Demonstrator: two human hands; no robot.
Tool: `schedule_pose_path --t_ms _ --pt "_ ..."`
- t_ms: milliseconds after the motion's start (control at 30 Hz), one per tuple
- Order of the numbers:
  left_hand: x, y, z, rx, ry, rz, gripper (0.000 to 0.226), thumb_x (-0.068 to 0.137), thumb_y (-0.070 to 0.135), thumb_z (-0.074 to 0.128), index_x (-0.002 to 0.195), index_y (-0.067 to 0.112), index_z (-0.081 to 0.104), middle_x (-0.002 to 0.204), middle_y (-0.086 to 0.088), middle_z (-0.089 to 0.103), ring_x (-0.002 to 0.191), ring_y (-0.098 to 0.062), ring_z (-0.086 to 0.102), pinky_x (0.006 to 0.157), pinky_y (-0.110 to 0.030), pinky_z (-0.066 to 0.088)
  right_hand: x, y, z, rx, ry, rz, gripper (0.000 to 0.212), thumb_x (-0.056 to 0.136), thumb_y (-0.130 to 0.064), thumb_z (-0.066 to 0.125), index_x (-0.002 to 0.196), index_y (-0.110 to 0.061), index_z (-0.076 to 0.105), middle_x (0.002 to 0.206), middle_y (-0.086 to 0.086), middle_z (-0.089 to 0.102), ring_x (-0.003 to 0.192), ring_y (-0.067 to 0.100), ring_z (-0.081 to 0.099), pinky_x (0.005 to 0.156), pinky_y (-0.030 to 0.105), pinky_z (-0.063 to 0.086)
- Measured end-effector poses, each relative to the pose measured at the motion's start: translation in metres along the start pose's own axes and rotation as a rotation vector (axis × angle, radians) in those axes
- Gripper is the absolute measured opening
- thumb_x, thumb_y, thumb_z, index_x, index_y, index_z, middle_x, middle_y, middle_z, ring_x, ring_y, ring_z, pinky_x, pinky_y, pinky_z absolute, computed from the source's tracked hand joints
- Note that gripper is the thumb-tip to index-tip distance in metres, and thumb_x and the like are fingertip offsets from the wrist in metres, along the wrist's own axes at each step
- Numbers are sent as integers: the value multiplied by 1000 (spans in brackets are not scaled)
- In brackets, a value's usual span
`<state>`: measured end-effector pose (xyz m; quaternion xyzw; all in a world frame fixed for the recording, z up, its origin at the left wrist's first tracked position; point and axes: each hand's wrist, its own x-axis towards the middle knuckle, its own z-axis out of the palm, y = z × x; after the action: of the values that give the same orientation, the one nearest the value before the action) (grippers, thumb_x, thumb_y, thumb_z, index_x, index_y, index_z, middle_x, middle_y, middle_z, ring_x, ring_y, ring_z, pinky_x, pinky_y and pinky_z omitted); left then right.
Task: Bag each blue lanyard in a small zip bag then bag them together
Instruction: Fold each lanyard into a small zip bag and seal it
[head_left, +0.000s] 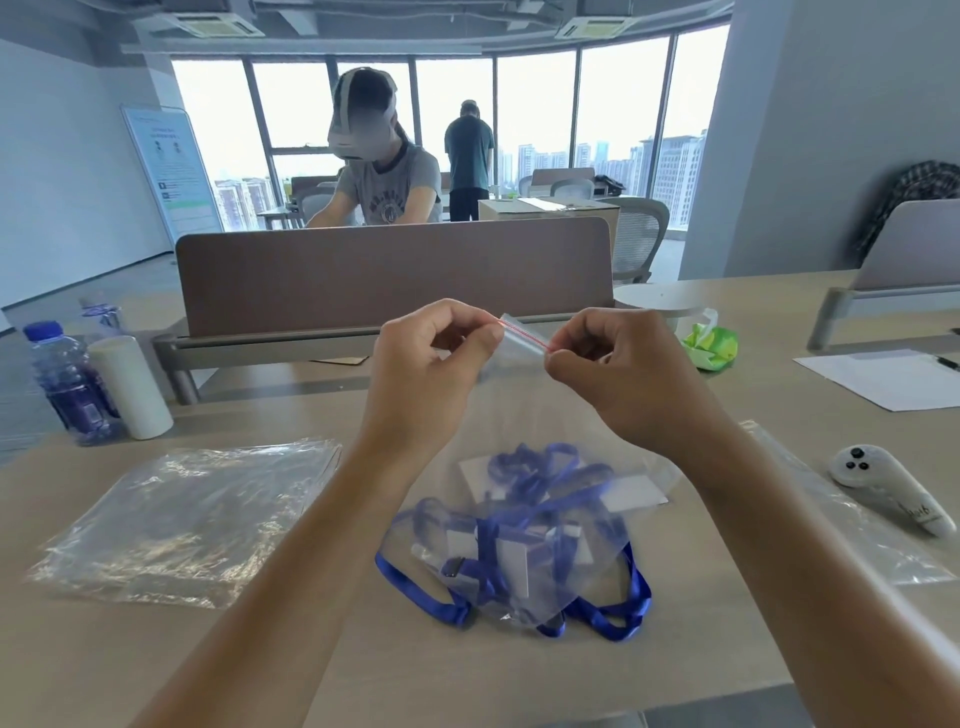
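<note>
Pinching the zip bag (524, 395) top between both hands' fingers (485, 340), lanyards (519, 540) below.

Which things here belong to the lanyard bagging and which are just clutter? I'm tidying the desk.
Job: zip bag pinched by left hand and right hand; blue lanyards; spare bags.

Lying about: water bottle, white cylinder, controller, paper, green wrapper.
</note>
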<state>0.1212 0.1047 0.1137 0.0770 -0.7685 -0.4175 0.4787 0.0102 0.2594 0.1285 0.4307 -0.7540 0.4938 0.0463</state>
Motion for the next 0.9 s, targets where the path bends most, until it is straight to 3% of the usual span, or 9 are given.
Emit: schedule_pose_path --t_ms 133,300,633,767,900 --pt "-3 -2 3 -88 -46 -70 6 90 22 76 96 21 77 86 -3 74 85 -28 67 80 -46 58 -3 1 1 26 7 3 9 89 -20 73 80 -19 72 64 -7 65 51 -1 49 51 11 41" --pt "-3 -6 3 -21 -64 2 5 90 23 76 88 19 79 81 1 72 78 -29 62 74 -49 55 -4 -1 2 15 25 -11 10 87 -21 73 78 -21 71 64 -8 65 52 0 51 51 12 42" --pt "-4 -9 0 -10 31 21 5 90 21 76 88 17 79 82 2 72 72 -12 59 70 -27 48 -8 22 -2 -21 63 76 8 82 -22 74 75 -22 73 56 -13 64 49 0 51 51 9 39" --pt "1 -11 -6 -68 101 -18 6 88 23 78 88 17 80 82 0 75 77 -28 64 75 -38 53 -11 33 -12 -36 129 82 9 82 -24 74 74 -24 72 57 -15 64 51 -1 51 50 9 39" --pt "1 -10 -6 -39 115 -3 8 88 24 78 90 17 80 81 0 74 74 -24 62 72 -34 51 -14 38 -19 9 182 107 8 82 -22 76 75 -22 75 62 -14 69 53 -2 53 52 8 41"
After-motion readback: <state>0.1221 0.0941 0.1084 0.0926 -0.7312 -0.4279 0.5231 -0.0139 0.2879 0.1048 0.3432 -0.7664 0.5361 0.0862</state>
